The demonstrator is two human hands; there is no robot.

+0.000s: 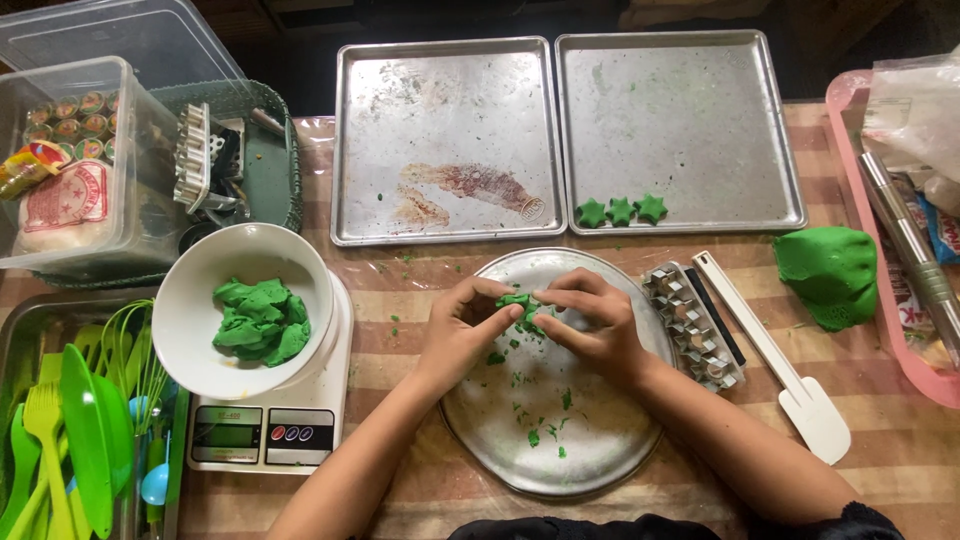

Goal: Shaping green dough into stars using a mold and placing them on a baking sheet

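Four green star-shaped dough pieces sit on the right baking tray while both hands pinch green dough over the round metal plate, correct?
Not quite: the head view shows three green star-shaped dough pieces, not four, on the right baking tray. The left hand and right hand do pinch green dough over the round metal plate.

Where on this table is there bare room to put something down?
Most of the right baking tray is bare, behind the three green stars. The left tray is free but smeared. There is open tablecloth beyond the white spatula. The left side is crowded: scale, white bowl, utensils.
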